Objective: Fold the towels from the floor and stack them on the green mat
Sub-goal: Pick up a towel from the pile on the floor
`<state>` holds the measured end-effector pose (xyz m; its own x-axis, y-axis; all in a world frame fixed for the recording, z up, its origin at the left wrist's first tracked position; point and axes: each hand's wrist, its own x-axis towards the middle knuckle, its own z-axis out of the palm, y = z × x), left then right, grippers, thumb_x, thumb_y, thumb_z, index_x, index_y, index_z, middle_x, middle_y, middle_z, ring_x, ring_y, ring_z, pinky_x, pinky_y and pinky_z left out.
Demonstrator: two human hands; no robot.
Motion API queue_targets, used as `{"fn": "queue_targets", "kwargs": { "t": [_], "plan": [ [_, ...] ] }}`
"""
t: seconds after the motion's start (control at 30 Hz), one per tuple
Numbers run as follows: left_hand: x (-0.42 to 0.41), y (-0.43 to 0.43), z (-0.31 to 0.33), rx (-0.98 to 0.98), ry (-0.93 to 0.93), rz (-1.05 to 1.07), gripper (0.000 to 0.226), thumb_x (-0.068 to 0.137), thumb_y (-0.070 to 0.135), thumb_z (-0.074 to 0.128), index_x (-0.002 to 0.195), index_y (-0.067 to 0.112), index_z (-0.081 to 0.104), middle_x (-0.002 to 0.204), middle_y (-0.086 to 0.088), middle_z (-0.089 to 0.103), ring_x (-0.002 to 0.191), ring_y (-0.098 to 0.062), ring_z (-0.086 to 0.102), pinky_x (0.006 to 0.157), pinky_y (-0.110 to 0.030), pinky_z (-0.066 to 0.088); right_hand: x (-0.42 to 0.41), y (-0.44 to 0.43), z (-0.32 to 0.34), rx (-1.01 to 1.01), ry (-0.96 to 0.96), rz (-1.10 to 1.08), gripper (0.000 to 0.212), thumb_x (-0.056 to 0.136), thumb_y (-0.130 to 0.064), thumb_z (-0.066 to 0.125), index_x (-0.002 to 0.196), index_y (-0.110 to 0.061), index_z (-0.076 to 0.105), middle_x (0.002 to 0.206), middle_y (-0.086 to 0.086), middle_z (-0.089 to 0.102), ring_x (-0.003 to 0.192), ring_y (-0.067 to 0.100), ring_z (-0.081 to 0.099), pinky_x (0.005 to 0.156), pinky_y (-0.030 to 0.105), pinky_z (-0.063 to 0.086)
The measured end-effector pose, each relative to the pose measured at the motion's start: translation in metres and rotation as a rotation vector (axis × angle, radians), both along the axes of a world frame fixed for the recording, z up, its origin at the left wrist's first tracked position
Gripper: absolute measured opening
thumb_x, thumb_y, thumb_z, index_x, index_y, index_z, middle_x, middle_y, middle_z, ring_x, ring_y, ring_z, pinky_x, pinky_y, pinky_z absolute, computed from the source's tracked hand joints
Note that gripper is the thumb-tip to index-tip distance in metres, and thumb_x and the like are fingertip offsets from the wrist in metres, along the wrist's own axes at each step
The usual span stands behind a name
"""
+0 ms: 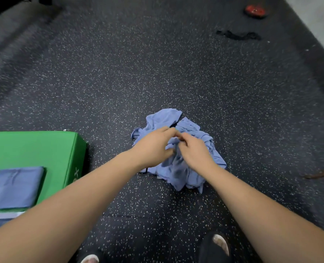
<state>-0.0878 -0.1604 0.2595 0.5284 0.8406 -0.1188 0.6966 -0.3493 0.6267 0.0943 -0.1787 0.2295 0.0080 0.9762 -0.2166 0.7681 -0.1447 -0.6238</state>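
Blue heap [179, 174]: left hand [153, 147], right hand [194, 151] pinch | mat [34, 147]: one folded towel [15, 186]

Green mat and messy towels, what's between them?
Head view: only bare speckled floor separates green mat and messy towels; the left forearm reaches across above it.

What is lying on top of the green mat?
A folded blue towel lies flat on the green mat. The left forearm covers the mat's near corner, so anything there cannot be seen.
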Motion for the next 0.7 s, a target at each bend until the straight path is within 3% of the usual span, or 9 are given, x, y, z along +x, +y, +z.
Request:
{"fn": "queue_targets", "kwargs": {
  "t": [0.1,0.2,0.3,0.37,0.43,0.57,0.7],
  "plan": [
    [-0.002,-0.003,0.014,0.059,-0.147,0.084,0.044,0.096,0.018,0.071,0.138,0.027,0.060,0.139,0.011,0.067,0.130,-0.012,0.060,0.108,-0.034,0.048,0.002,0.000,0.055,0.083,0.034,0.003,0.021,0.103,-0.013,0.051,0.087,-0.023,0.062,0.075,-0.005,0.058,0.072,0.011,0.053,0.069,0.034,0.040],
    [-0.006,-0.003,0.032,0.084,-0.259,0.153,0.027,0.097,0.029,0.074,0.123,0.033,0.064,0.126,0.019,0.071,0.118,-0.010,0.066,0.107,-0.041,0.051,0.007,-0.006,0.099,0.160,0.086,0.012,0.023,0.099,-0.013,0.055,0.091,-0.026,0.071,0.068,-0.008,0.056,0.064,0.003,0.048,0.061,0.021,0.036],
    [-0.007,-0.008,0.056,-0.031,-0.456,0.191,0.020,0.095,0.026,0.076,0.105,0.034,0.060,0.107,0.018,0.073,0.103,-0.006,0.069,0.097,-0.038,0.055,0.006,-0.019,0.130,0.195,0.141,0.074,0.017,0.098,-0.023,0.061,0.093,-0.032,0.075,0.068,-0.009,0.061,0.064,0.007,0.049,0.065,0.031,0.041],
    [-0.005,-0.012,0.072,-0.116,-0.570,0.180,0.026,0.093,0.018,0.077,0.107,0.028,0.057,0.095,0.011,0.074,0.086,-0.010,0.066,0.081,-0.033,0.053,0.005,-0.028,0.142,0.222,0.142,0.115,0.014,0.097,-0.032,0.062,0.098,-0.036,0.075,0.078,-0.007,0.071,0.073,0.013,0.060,0.073,0.036,0.049],
    [-0.007,-0.017,0.085,-0.130,-0.597,0.165,0.031,0.092,0.012,0.077,0.111,0.025,0.056,0.085,0.007,0.070,0.073,-0.011,0.059,0.070,-0.026,0.046,0.008,-0.034,0.151,0.266,0.122,0.122,0.011,0.097,-0.036,0.064,0.100,-0.037,0.075,0.086,-0.004,0.074,0.082,0.017,0.065,0.079,0.039,0.053],
    [-0.023,-0.023,0.100,-0.014,-0.486,0.220,0.021,0.089,0.015,0.079,0.097,0.029,0.065,0.081,-0.006,0.066,0.066,-0.009,0.049,0.067,-0.031,0.042,0.027,-0.044,0.164,0.233,0.063,0.077,0.014,0.091,-0.038,0.077,0.086,-0.026,0.071,0.063,-0.010,0.062,0.058,0.005,0.049,0.062,0.034,0.043],
    [-0.040,-0.032,0.103,-0.018,-0.429,0.384,0.014,0.088,0.010,0.077,0.088,0.023,0.071,0.078,0.005,0.070,0.068,-0.007,0.052,0.070,-0.030,0.044,0.040,-0.057,0.166,0.083,-0.031,0.097,0.022,0.092,-0.038,0.080,0.082,-0.022,0.070,0.054,-0.018,0.057,0.051,0.002,0.049,0.057,0.027,0.038]
  ]
}}
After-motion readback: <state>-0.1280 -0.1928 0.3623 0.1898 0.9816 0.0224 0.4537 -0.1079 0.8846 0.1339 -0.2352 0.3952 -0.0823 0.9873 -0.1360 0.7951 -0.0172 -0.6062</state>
